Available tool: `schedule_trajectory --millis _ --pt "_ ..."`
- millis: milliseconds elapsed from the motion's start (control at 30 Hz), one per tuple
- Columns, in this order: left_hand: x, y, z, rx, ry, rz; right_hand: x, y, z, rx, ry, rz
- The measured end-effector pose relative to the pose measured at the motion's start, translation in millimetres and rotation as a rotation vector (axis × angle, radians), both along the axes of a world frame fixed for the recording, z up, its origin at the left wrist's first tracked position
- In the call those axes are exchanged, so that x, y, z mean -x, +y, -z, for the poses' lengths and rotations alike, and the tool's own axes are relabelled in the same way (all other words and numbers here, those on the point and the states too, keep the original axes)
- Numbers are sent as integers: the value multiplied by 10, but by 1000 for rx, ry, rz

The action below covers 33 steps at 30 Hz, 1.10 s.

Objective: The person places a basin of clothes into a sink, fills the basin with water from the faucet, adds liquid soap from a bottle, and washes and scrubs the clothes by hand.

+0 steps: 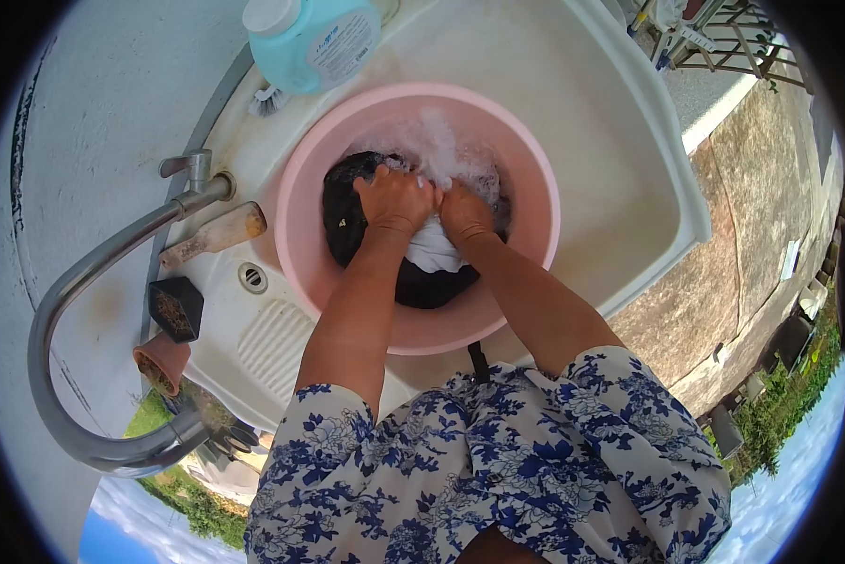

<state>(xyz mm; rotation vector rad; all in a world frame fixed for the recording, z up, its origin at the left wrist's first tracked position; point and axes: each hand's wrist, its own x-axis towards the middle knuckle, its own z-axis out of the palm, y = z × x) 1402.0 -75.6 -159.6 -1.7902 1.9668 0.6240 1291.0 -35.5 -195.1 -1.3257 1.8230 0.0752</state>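
Observation:
A pink basin (296, 202) stands in a white sink, with sudsy water (441, 146) at its far side. Dark cloth (345, 221) lies in the basin, and a white cloth (432, 248) rests over it between my wrists. My left hand (394, 199) has its fingers curled on the cloth, with the thumb out over the dark part. Close against it on the right, my right hand (464, 212) grips the white cloth, its fingers bunched. The fingertips of both hands meet near the foam and are partly hidden.
A curved metal faucet (56, 310) arches on the left. A turquoise bottle (314, 47) and a brush (268, 101) are at the back. A wooden-looking block (214, 233), a black pot (175, 308) and a terracotta pot (162, 362) line the left rim. The sink's edge (681, 179) runs along the right.

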Motion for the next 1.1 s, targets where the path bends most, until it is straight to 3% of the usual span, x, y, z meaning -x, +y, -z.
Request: schedule_trajectory --millis 33,100,133,167,200,233,267,300,333,367,400,467,533,567,600,667,700,767,800,867,900,933,1000,1033,1100 --pt "62 -192 -86 7 4 -2 24 -124 9 -164 -12 -6" --pt "184 -426 -284 -322 -99 -134 72 -272 -34 -243 -20 -50" --pt "147 -357 -258 -311 -99 -137 83 -308 -97 -327 -35 -93" --pt "37 -254 -168 -123 21 -215 106 -225 -197 -312 -40 -91" --pt "-81 -171 -140 63 142 -289 153 -28 -356 -24 -54 -81" --pt "-223 -82 -203 66 138 -287 210 152 -468 256 -67 -70" --pt "-373 15 -281 320 172 -391 307 269 -500 257 -69 -66" --pt "-456 105 -316 573 206 -495 413 384 -487 386 -100 118" --pt "-466 195 -267 575 204 -497 460 453 -448 514 -130 300" --pt "-465 303 -165 371 175 -647 444 468 -361 513 -131 299" --pt "-439 370 -64 170 149 -787 437 407 -184 341 -312 498" --pt "-371 304 40 285 117 -722 431 159 234 -13 -674 877" --pt "-466 247 60 -109 1049 -1080 339 160 440 -444 -1029 1231" --pt "-370 205 -165 -188 1170 -1132 351 25 -232 -481 -1063 1145" --pt "-303 179 -296 -188 1178 -1127 391 -15 -317 -472 -1061 1144" --pt "-224 275 -555 -287 1564 -1254 458 -14 -441 -371 -1280 1045" --pt "-241 345 -679 -293 1559 -1265 493 -12 -516 -381 -1274 1050" --pt "-297 445 -930 -285 1723 -1216 597 -75 -637 -202 -1241 673" --pt "-304 518 -1054 -280 1723 -1221 623 -49 -647 -206 -1241 668" --pt "-347 690 -1263 -213 1492 -952 604 136 -704 568 -451 -221" --pt "-322 812 -1182 -207 1456 -966 468 258 -862 462 -271 -168" --pt "-251 929 -954 -209 1449 -973 351 402 -849 454 -275 -168" --pt "-86 1191 -388 421 712 -521 157 696 -625 565 -31 -157" --pt "-62 1239 -155 414 713 -520 78 748 -546 627 7 -104" --pt "-10 1173 113 717 444 -374 19 640 -513 547 23 -125"
